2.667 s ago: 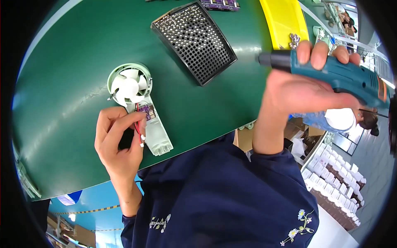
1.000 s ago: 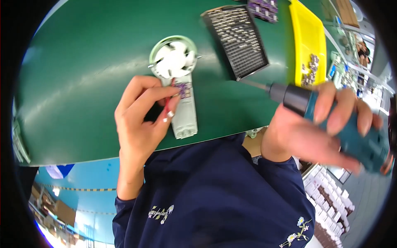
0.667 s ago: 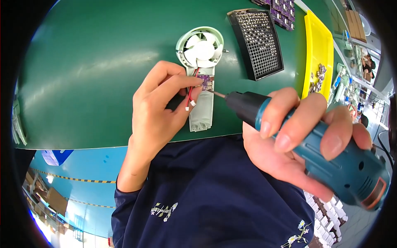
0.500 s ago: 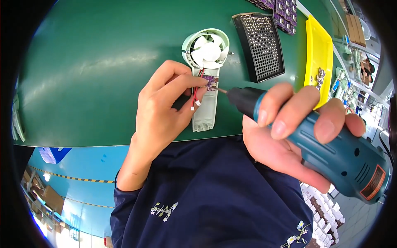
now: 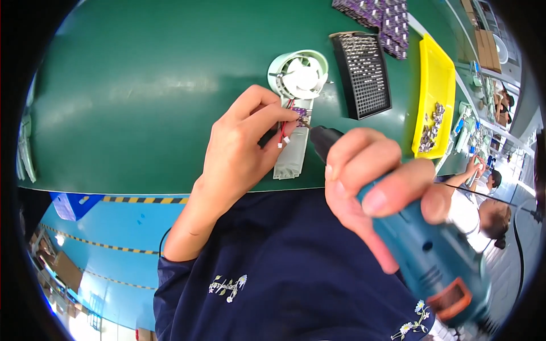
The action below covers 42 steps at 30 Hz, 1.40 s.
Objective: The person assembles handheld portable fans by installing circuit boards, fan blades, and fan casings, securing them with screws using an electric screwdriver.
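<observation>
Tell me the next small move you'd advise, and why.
Probably seat the tip of the driver gently against the board before pressing. The right hand holds the driver with its tip at or near the board's lower right; contact is unclear. The left hand is close, at the board's left side, so a slip could catch it.

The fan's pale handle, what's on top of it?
A purple circuit board and red wires with white plugs show over the handle. The left hand covers part of the board, so I can't see what's there.
</observation>
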Each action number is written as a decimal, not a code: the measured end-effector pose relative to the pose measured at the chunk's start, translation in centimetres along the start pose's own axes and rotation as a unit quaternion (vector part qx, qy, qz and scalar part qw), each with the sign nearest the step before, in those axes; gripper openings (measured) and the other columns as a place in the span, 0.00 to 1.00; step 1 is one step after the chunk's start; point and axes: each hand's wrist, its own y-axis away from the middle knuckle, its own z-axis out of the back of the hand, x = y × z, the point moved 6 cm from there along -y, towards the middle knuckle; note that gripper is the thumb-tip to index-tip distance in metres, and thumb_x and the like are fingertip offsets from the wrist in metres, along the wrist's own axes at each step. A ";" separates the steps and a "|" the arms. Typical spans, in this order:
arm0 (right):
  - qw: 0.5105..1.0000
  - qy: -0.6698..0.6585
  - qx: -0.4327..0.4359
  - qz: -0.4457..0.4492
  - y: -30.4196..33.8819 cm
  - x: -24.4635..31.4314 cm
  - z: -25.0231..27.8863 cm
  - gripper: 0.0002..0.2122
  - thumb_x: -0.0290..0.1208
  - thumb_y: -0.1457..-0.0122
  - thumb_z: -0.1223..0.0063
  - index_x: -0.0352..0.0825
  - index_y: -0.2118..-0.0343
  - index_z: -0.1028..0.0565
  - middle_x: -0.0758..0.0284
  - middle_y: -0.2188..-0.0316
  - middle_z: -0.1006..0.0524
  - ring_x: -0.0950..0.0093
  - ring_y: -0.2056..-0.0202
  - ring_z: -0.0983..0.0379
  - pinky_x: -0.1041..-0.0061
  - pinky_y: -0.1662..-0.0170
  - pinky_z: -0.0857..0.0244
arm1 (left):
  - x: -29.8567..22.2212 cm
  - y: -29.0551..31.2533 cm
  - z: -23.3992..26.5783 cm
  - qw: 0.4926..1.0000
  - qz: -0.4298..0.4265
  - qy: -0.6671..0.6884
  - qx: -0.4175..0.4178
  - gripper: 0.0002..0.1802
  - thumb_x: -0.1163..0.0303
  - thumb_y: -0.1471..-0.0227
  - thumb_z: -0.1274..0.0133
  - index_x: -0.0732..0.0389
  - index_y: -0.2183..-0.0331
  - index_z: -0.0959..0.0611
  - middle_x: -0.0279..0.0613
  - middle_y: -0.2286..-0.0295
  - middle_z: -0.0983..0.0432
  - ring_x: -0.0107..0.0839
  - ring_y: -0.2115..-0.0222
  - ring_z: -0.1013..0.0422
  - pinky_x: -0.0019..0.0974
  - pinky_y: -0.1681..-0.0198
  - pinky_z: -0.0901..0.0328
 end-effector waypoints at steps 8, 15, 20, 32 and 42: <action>0.879 0.223 -0.356 -0.227 0.3 5.0 13.4 0.25 0.50 0.34 0.50 0.33 0.44 0.33 0.69 0.62 0.26 0.78 0.66 0.31 0.74 0.65 0.35 | -0.4 -1.2 0.1 0.999 0.028 -0.003 0.018 0.10 0.84 0.57 0.37 0.64 0.68 0.16 0.42 0.69 0.28 0.38 0.70 0.27 0.36 0.68 0.31; 0.600 0.703 -0.198 -0.326 8.6 3.8 19.2 0.29 0.36 0.43 0.38 0.26 0.42 0.32 0.52 0.52 0.25 0.60 0.51 0.27 0.63 0.44 0.36 | -1.0 -0.5 0.3 0.998 0.051 -0.035 -0.019 0.06 0.82 0.56 0.37 0.67 0.71 0.16 0.41 0.70 0.28 0.31 0.70 0.31 0.31 0.66 0.36; 0.768 0.494 -0.186 -0.362 7.3 3.1 8.6 0.23 0.28 0.42 0.39 0.28 0.44 0.31 0.54 0.46 0.29 0.63 0.47 0.29 0.68 0.46 0.33 | -0.3 1.1 -1.4 0.994 0.074 -0.022 -0.083 0.04 0.80 0.51 0.39 0.69 0.70 0.15 0.37 0.68 0.29 0.26 0.70 0.33 0.28 0.71 0.41; 0.811 -0.116 -0.212 -0.533 8.5 -4.8 1.6 0.19 0.25 0.32 0.59 0.27 0.40 0.39 0.63 0.59 0.25 0.78 0.70 0.25 0.78 0.69 0.27 | -2.4 -0.8 0.2 0.990 0.039 -0.041 -0.127 0.07 0.81 0.52 0.36 0.64 0.66 0.12 0.37 0.68 0.26 0.28 0.72 0.31 0.30 0.72 0.35; 0.848 -0.111 -0.237 -0.462 6.4 -6.1 2.9 0.17 0.26 0.32 0.58 0.29 0.43 0.37 0.66 0.61 0.25 0.81 0.72 0.27 0.81 0.73 0.31 | -0.2 -3.2 0.6 0.964 0.069 0.163 -0.200 0.06 0.78 0.43 0.45 0.73 0.66 0.18 0.40 0.65 0.28 0.27 0.66 0.29 0.27 0.65 0.32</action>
